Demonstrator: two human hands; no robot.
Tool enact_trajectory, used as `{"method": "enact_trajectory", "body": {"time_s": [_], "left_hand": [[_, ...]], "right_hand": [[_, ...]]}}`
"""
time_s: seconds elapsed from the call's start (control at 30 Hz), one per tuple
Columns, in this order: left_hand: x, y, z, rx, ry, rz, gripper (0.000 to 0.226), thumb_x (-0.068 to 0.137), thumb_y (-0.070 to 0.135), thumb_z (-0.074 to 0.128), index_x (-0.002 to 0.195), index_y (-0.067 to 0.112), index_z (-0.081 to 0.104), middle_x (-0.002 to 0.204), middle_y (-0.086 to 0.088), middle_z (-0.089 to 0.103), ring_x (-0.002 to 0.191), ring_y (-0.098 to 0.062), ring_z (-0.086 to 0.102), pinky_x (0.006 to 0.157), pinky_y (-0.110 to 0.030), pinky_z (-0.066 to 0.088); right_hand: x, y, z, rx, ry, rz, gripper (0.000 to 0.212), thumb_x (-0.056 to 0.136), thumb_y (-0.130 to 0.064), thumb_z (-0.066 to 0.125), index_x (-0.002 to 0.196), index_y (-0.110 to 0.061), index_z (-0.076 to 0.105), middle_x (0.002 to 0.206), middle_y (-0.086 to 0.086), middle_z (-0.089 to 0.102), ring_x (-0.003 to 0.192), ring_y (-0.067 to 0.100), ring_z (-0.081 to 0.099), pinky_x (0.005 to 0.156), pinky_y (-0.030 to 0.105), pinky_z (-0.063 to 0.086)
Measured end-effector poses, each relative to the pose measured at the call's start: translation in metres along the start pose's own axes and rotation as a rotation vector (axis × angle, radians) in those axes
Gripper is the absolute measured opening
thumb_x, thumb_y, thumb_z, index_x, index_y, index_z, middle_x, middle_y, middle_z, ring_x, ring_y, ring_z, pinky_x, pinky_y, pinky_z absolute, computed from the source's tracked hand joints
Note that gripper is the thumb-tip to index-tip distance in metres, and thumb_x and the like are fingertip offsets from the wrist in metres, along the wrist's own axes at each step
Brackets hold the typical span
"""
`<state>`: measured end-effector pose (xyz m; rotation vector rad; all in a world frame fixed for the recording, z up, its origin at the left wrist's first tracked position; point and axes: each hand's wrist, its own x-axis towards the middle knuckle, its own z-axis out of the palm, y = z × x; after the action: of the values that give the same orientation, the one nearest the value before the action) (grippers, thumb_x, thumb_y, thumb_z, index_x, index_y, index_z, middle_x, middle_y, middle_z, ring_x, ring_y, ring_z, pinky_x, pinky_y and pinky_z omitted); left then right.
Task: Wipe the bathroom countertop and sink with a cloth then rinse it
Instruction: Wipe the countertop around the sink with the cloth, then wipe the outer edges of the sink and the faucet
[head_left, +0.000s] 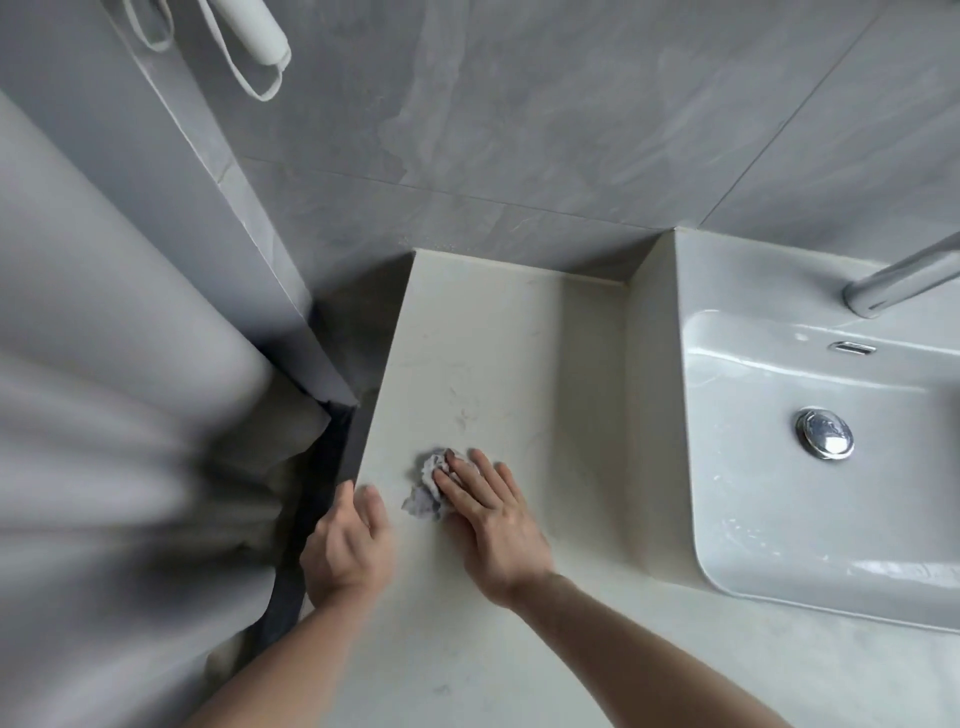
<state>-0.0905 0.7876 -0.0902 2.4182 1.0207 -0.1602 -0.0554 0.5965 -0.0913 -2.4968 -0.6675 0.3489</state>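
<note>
A small crumpled grey cloth (428, 486) lies on the cream countertop (493, 364), near its left edge. My right hand (491, 525) presses flat on the cloth with straight fingers, covering its right part. My left hand (348, 545) rests on the countertop's left edge, thumb over the side and fingers on top, holding nothing. The white sink (810, 519) sits to the right, wet inside, with a chrome drain plug (824, 434). The chrome tap (904, 283) reaches in from the upper right.
A pale shower curtain (104, 415) hangs close on the left, with a dark gap between it and the counter. Grey wall tiles (519, 130) back the counter. A white handle with loops (254, 36) hangs at the top left.
</note>
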Motion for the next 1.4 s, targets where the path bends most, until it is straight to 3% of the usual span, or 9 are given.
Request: {"method": "enact_trajectory", "body": {"time_s": [0.23,0.37,0.5,0.7,0.83,0.93,1.03,1.17,1.4], "left_hand": [[-0.001,0.002,-0.006,0.027,-0.053,0.019,0.042,0.103,0.047,0.028,0.114,0.017,0.055,0.117,-0.024,0.069,0.101,-0.048,0.065,0.083,-0.046,0.048],[0.003,-0.003,-0.007,0.017,-0.167,0.056,0.052,0.104,0.046,0.024,0.135,0.010,0.047,0.132,-0.024,0.063,0.115,-0.045,0.062,0.092,-0.046,0.046],[0.002,-0.006,-0.029,0.188,-0.280,0.213,0.037,0.104,0.048,0.022,0.108,0.014,0.037,0.124,-0.022,0.062,0.107,-0.040,0.064,0.073,-0.039,0.039],[-0.029,-0.026,-0.049,0.431,-0.368,0.442,0.084,0.102,0.050,0.035,0.160,0.004,-0.005,0.165,-0.018,0.016,0.142,-0.035,0.038,0.108,-0.043,0.043],[-0.040,-0.024,-0.057,0.550,-0.416,0.515,0.089,0.100,0.051,0.038,0.160,0.005,-0.009,0.167,-0.022,-0.008,0.150,-0.037,0.024,0.117,-0.039,0.037],[-0.035,-0.001,-0.062,0.581,-0.408,0.605,0.086,0.095,0.050,0.049,0.159,0.007,0.009,0.167,-0.021,-0.009,0.153,-0.039,0.011,0.122,-0.041,0.024],[-0.041,0.035,-0.061,0.492,-0.503,0.709,0.071,0.098,0.045,0.050,0.157,0.018,0.022,0.169,-0.012,-0.006,0.156,-0.033,0.005,0.125,-0.040,0.016],[-0.072,0.092,-0.047,0.193,-0.686,0.726,0.068,0.098,0.047,0.051,0.156,0.018,0.029,0.167,-0.001,0.019,0.153,-0.020,0.021,0.122,-0.032,0.024],[-0.137,0.183,-0.024,-0.174,-0.867,0.618,0.075,0.097,0.053,0.052,0.160,0.022,0.024,0.165,0.000,0.026,0.149,-0.016,0.032,0.115,-0.025,0.028]], "right_hand": [[-0.116,-0.027,0.020,0.018,-0.007,0.113,0.086,0.084,-0.004,0.047,0.162,-0.038,0.030,0.170,-0.019,0.020,0.161,0.015,0.008,0.130,0.037,0.008],[-0.140,-0.041,0.018,0.045,-0.012,0.230,0.088,0.078,0.005,0.044,0.157,-0.034,0.042,0.167,-0.019,0.025,0.160,0.011,0.015,0.129,0.030,0.010],[-0.141,-0.053,0.001,0.076,-0.029,0.377,0.083,0.081,0.008,0.038,0.153,-0.031,0.051,0.161,-0.025,0.027,0.157,0.007,0.022,0.127,0.024,0.021],[-0.165,-0.062,-0.036,0.105,0.040,0.714,0.065,0.095,-0.003,0.044,0.149,-0.039,0.053,0.163,-0.025,0.034,0.147,0.006,0.042,0.112,0.020,0.040],[-0.172,-0.063,-0.067,0.173,0.004,0.768,0.068,0.075,0.007,0.039,0.108,-0.043,0.072,0.113,-0.017,0.073,0.102,0.011,0.069,0.087,0.034,0.060],[-0.163,-0.052,-0.108,0.212,0.136,0.732,0.058,0.075,0.007,0.040,0.100,-0.036,0.070,0.096,-0.021,0.072,0.088,0.006,0.066,0.062,0.038,0.063],[-0.138,-0.045,-0.159,0.218,0.247,0.668,0.055,0.086,0.006,0.045,0.111,-0.034,0.073,0.110,-0.024,0.072,0.086,0.011,0.071,0.053,0.038,0.063],[-0.106,-0.024,-0.218,0.036,0.429,0.579,0.045,0.099,-0.006,0.050,0.129,-0.032,0.071,0.135,-0.017,0.069,0.114,0.015,0.070,0.089,0.032,0.059],[-0.062,0.019,-0.296,-0.055,0.406,0.560,0.045,0.100,-0.007,0.045,0.122,-0.036,0.071,0.126,-0.023,0.070,0.082,0.018,0.075,0.071,0.039,0.063]]}}
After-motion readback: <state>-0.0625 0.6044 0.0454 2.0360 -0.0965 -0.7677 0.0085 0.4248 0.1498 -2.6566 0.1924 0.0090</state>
